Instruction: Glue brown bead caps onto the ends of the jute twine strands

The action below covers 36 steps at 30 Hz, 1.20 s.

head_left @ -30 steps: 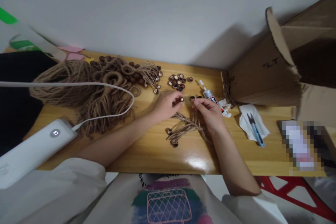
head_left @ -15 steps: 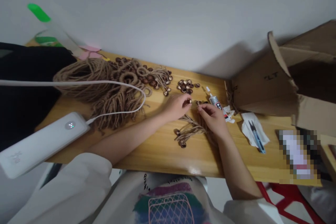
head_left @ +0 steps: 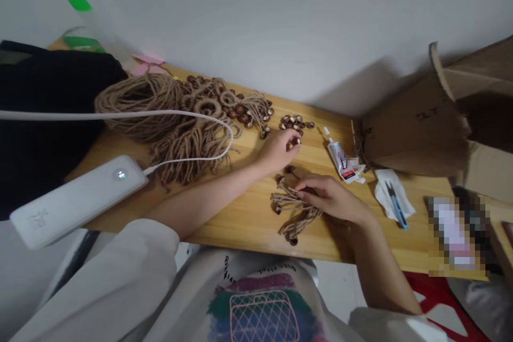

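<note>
Narrow bare tabletop [head_left: 308, 161] between hands [head_left: 278, 152], glue tube [head_left: 337, 153] in the way rightward

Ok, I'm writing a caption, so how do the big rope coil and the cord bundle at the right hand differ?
Size: the rope coil is much bulkier than the cord bundle.
Ends: the cord bundle has brown shells on strand ends; the rope coil shows none.
Handling: the right hand holds the cord bundle, while neither hand touches the rope coil.
Both are brownish and on the table.
</note>
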{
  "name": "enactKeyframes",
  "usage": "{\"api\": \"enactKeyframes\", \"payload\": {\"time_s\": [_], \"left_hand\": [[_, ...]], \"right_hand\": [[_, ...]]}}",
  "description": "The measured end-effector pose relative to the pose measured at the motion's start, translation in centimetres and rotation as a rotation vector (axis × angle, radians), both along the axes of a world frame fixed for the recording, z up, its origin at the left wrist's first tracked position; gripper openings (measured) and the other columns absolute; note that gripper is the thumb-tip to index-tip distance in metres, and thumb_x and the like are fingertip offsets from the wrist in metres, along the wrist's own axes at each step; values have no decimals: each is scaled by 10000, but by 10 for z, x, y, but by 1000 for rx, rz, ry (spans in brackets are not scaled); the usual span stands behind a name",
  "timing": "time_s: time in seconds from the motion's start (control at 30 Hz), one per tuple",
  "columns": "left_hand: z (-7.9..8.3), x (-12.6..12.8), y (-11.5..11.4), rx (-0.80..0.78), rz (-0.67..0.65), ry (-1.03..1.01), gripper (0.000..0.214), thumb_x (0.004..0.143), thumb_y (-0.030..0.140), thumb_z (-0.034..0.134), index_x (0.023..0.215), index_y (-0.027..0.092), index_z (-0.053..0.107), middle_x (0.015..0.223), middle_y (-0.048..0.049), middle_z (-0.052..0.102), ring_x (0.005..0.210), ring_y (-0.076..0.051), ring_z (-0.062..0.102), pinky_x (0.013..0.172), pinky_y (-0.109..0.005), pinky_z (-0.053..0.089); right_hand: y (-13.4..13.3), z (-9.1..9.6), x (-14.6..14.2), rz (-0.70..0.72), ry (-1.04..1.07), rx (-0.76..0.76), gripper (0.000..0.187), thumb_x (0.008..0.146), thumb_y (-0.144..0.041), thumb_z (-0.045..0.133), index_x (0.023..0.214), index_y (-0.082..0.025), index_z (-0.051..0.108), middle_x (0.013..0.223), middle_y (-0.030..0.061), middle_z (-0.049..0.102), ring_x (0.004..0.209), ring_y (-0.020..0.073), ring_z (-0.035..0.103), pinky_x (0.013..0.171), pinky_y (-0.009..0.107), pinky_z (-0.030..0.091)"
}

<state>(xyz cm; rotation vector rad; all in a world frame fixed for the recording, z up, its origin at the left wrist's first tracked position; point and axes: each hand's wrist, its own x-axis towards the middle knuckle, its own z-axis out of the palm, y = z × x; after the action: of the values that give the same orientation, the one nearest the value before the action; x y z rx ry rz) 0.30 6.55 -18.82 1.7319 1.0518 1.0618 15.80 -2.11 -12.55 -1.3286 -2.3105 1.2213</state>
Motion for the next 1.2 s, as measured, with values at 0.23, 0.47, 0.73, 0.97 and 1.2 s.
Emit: {"api": "enactKeyframes", "payload": {"time_s": [0.23, 0.47, 0.73, 0.97, 1.2], "left_hand": [[1, 0, -1, 9, -5, 62, 200, 800, 128, 602, 996, 161, 624, 873, -41, 685, 733, -139, 613, 729, -285, 503], [0, 0, -2, 27, -10, 93, 197, 803, 142, 595, 998, 163, 621, 880, -40, 682, 752, -145, 615, 728, -285, 502], [1, 0, -2, 37, -23, 109, 189, 803, 125, 583, 983, 171, 616, 848, -23, 673, 719, -129, 600, 701, -268, 496], [-1, 1, -3, 27, -7, 117, 202, 797, 112, 589, 984, 182, 618, 861, -18, 669, 755, -128, 602, 699, -253, 490], [-1, 1, -3, 44, -24, 156, 191, 798, 137, 583, 981, 178, 622, 801, -14, 652, 698, -124, 585, 655, -243, 481]], "right_hand": [[-2, 13, 8, -137, -31, 156, 230, 902, -336, 519, 884, -177, 685, 851, 59, 683, 764, 171, 622, 697, 266, 464], [8, 11, -1, -120, -59, 189, 208, 914, -282, 486, 868, -194, 669, 816, 31, 685, 734, 158, 619, 672, 239, 430], [6, -5, -1, -176, -12, 223, 208, 918, -270, 486, 850, -179, 660, 800, 39, 675, 709, 147, 609, 657, 233, 421], [-1, -12, 0, -225, -77, 328, 188, 914, -201, 461, 911, -173, 646, 944, 72, 684, 834, 189, 633, 738, 280, 459], [0, -16, 1, -325, -270, 392, 164, 885, -171, 497, 850, -155, 656, 904, 92, 666, 844, 219, 609, 755, 317, 457]]}}
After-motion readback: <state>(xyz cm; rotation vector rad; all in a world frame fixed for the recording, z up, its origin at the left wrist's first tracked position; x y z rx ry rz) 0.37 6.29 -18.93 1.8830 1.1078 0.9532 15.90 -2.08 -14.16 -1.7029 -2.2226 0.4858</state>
